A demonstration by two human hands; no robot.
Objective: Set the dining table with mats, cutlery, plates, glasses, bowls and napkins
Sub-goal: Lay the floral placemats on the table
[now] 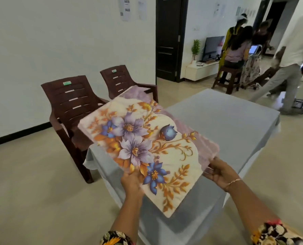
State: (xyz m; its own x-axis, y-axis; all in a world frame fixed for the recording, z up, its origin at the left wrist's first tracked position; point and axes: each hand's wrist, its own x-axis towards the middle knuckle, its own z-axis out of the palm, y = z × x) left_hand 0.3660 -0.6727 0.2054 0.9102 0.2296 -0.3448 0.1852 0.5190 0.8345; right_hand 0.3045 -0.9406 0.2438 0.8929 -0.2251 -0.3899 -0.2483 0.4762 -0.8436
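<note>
Mats (143, 144) likely light, semi-stiff, slippery as stack; left hand (131, 183), right hand (218, 172) pinch near edges above table (227, 121)

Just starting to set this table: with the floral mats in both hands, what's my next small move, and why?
Probably lower the floral mats onto the grey tablecloth: left hand and right hand grip them above it, and nothing visible is laid yet.

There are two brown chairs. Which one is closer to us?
The left chair, by the corner of the table. The other chair stands farther back, partly hidden behind the flowery mat.
</note>
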